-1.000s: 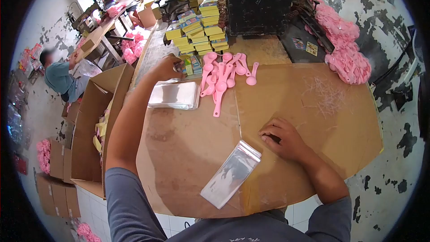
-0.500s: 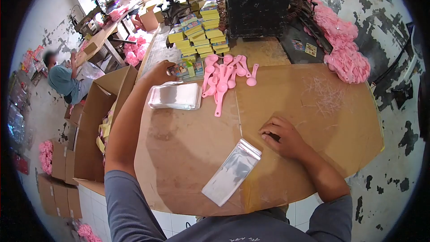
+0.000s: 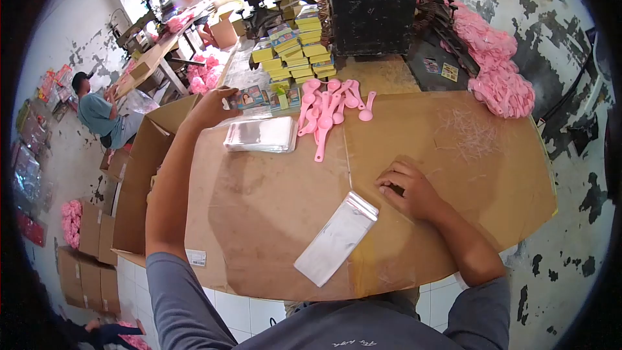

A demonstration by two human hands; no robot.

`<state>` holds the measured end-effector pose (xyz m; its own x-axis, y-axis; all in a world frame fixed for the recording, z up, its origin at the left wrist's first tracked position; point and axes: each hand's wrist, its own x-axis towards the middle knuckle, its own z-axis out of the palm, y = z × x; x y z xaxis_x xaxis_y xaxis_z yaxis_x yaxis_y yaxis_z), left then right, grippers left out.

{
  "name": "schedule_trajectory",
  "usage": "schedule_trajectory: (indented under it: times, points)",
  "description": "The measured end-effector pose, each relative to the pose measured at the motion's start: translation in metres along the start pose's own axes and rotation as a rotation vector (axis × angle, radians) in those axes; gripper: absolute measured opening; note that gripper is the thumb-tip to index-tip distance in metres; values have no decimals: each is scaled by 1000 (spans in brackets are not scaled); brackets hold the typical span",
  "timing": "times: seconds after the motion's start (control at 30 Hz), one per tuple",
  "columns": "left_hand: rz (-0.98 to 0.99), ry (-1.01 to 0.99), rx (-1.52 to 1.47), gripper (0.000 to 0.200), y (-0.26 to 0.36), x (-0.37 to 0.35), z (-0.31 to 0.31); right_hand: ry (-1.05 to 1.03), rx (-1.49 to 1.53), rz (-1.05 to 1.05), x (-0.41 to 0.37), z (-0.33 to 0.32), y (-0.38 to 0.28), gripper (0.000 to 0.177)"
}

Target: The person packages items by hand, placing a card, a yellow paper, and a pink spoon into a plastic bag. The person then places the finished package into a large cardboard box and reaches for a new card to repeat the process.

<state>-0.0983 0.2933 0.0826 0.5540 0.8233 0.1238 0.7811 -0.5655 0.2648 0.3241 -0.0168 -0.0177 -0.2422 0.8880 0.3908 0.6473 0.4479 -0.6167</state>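
Note:
My left hand is at the far left of the cardboard-topped table, its fingers closed on the left end of a printed card packet. Beside that packet lies another printed packet with a green patch. A stack of clear plastic sleeves lies just nearer to me. Right of it is a loose heap of pink measuring spoons. My right hand rests on the table with its fingers curled in, nothing visible in them. Near its fingertips is a second stack of clear sleeves, lying slantwise.
Stacks of yellow-edged cards stand at the back beside a black metal box. Pink bagged pieces lie back right, thin plastic scraps nearer. An open carton stands left; a seated person works beyond.
My left hand has moved slightly left, drawing the printed packet leftward. My right hand stays curled in about the same place. The view has shifted a little; a person's legs now show at lower left.

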Motion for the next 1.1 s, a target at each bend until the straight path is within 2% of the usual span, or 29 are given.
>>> schedule_trajectory:
  times: [0.1, 0.2, 0.3, 0.4, 0.5, 0.6, 0.8, 0.93, 1.03, 1.1]
  points:
    - [100, 81, -19, 71, 8, -18, -11, -24, 124, 134, 0, -3, -10, 14]
    - [177, 99, -71, 71, 65, -44, -23, 31, 157, 242, 3, -7, -14, 21]
    - [309, 68, -237, 71, 123, -64, -10, 121, 288, 211, 7, -2, -15, 34]
    - [491, 53, -283, 68, 172, -79, 27, 35, 888, 422, 16, -2, -25, 45]
    - [651, -3, -330, 69, 221, -87, 59, 61, 1113, 498, 19, -1, -44, 43]
    - [674, 34, -223, 73, 246, -90, 86, 134, 753, 500, 14, -9, -43, 36]
    - [672, 192, -148, 79, 263, -77, 120, 179, 704, 378, 9, -17, 2, 30]
    - [602, 196, -455, 91, 269, -77, 140, 203, 587, 364, -1, -9, 27, 28]
    - [462, 10, -630, 85, 267, -81, 147, 161, 581, 411, 0, -7, 32, 28]
    - [411, -10, -731, 81, 265, -79, 158, 132, 575, 420, 1, -7, 28, 29]
